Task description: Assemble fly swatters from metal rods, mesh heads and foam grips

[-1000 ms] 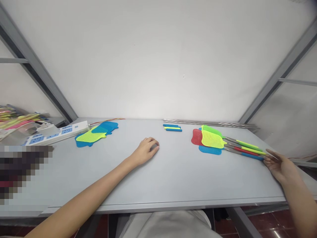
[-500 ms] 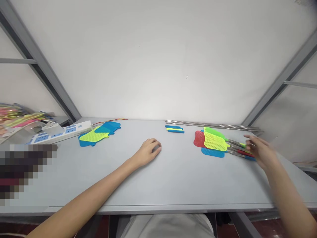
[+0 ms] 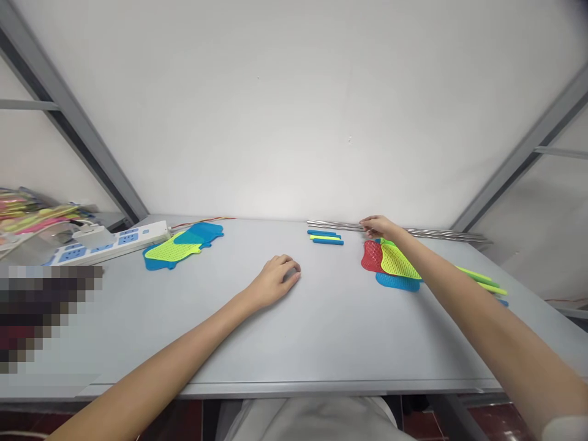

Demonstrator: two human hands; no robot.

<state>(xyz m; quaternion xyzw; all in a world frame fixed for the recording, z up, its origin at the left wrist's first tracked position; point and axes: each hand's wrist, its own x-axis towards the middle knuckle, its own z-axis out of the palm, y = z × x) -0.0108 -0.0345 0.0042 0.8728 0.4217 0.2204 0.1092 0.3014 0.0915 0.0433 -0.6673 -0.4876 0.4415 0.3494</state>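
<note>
Right-hand grip: fingertips of the bare right hand [image 3: 380,226] were bent in at the thin silver metal rods [image 3: 334,226]; whether they were clamped on one could not be told.
Left-hand grip: the bare left hand [image 3: 274,283] rested on the smooth grey tabletop [image 3: 280,346], fingers loosely curved, thumb apart from them, nothing visible within.
Metal rods: these lay side by side along the rear edge, at the foot of the plain white wall [image 3: 257,122]; the right hand hid a short stretch of them.
Short tubes: three slim plastic tubes [image 3: 326,237], one yellow between two blue, lay just in front of the rods, to the left of the right hand.
Swatter group: long-handled swatters with perforated plastic heads [image 3: 399,261] in red, yellow, green and blue overlapped under and beside the right forearm [image 3: 473,306]; handle ends showed beyond it.
Loose heads: yellow and blue flat plastic swatter heads [image 3: 174,250] overlapped at the left, the yellow between two blue, well apart from the left hand.
Power supply: a white power strip with blue socket panels [image 3: 133,238], a white plug [image 3: 94,237] in it, lay just beside the loose heads.
</note>
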